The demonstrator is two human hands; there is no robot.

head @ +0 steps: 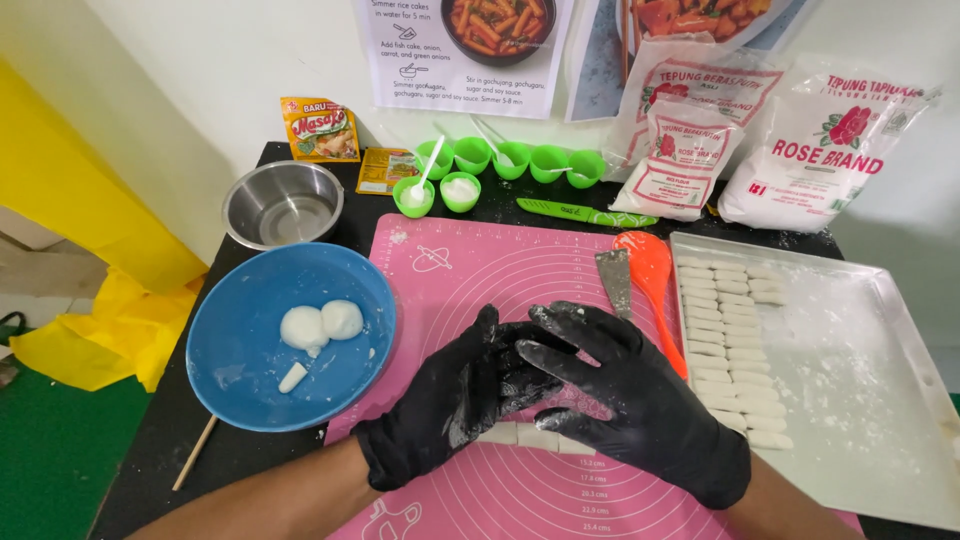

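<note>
Both gloved hands are laid flat on the pink mat (560,270), the right hand (630,400) partly over the left hand (455,400), fingers stretched and not closed on anything. A roll of white dough (530,437) is pressed under the palms; only its near edge is seen. Flour is stuck on the gloves, probably against sticking. Two dough balls (322,324) are kept in the blue bowl (240,370) at the left. Cut pieces (735,340) are lined in the floured tray (860,400) at the right.

Pink mat (480,270), blue bowl (240,370)
</note>
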